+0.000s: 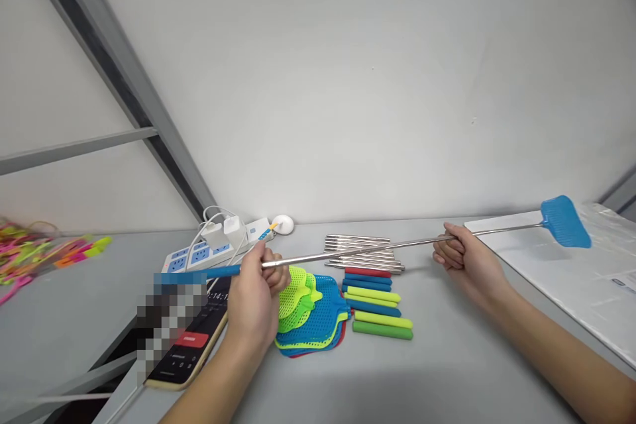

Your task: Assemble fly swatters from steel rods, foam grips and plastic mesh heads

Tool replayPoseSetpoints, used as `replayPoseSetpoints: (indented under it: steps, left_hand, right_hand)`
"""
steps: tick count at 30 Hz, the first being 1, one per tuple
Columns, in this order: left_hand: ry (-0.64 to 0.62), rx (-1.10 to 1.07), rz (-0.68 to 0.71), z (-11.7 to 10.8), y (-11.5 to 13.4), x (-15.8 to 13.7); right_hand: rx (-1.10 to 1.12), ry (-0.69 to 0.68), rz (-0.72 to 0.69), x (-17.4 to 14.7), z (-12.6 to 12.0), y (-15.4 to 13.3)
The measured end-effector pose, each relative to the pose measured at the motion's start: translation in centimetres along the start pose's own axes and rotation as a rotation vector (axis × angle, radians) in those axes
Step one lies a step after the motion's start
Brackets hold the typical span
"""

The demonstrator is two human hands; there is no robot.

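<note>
Bright pieces: a heap of neon strips (84, 255) is lying well out to the left of the left hand (256, 295), too blurred to make out.
Power strip: this strip (179, 262), with white plugs (233, 230) in it, is sitting beyond the left hand, toward the wall.
Phone: the phone (191, 344) is lying left of the left forearm, partly masked by a pixelated patch.
Blue handle: this end (223, 271) of the long swatter (358, 250) is running leftward out of the left fist; the same patch is hiding its tip.
Left hand: its fingers are curling firmly around the swatter where handle meets metal.
Swatter heads: loose mesh heads (318, 308) are overlapping on the worktop (447, 358), just right of the left hand.
Rods and grips: spare metal rods (368, 261) are resting between the hands, under the held shaft, with coloured grips (375, 306) lying nearer the wearer.
Right hand: this hand (460, 255) is holding the shaft in a closed fist, well apart from the left.
Blue head: the swatter's mesh end (565, 221) is hanging right of the right hand, above a white wrapped package (586, 278).
Step in hand: the person is probably stretching or checking the assembled swatter at full length.
Next move: the pose is seemingly calling for a steady left grip and a straight, unbending pull along the shaft.
</note>
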State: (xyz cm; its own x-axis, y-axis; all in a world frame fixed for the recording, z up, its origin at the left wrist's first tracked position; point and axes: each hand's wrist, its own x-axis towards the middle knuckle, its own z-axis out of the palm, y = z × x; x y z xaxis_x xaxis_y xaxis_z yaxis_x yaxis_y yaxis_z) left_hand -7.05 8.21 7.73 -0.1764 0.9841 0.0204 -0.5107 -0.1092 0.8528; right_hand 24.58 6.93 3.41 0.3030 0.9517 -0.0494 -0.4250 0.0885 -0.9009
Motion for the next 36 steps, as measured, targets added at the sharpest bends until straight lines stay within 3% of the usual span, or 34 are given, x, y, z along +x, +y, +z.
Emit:
replayPoseSetpoints:
  steps: [5,12,15,19,22,28,36]
  left_hand:
    - [0.056,-0.003,0.019,-0.6,0.7,1.2]
    - [0.088,-0.088,0.086,-0.1,-0.6,0.3]
    - [0.052,-0.085,0.068,0.2,-1.2,-0.8]
    - [-0.094,-0.015,-0.061,0.6,-1.9,-2.0]
    - [-0.133,-0.043,-0.133,0.5,-2.1,-1.9]
    - [-0.005,-0.038,-0.075,0.4,-1.5,-0.9]
    - [0.072,-0.064,0.055,0.0,-0.9,-0.1]
  right_hand:
    - [-0.050,0.012,-0.009,-0.4,0.2,-0.3]
    - [-0.069,-0.031,-0.022,-0.4,0.1,-0.8]
    - [-0.048,-0.109,0.004,-1.3,0.9,0.1]
    - [-0.076,-0.296,0.079,-3.5,2.3,2.1]
    - [-0.118,-0.333,0.105,-4.6,2.8,3.0]
    - [-0.077,-0.232,0.061,-4.2,2.6,2.4]
    - [0.008,0.049,-0.004,-2.7,2.6,1.1]
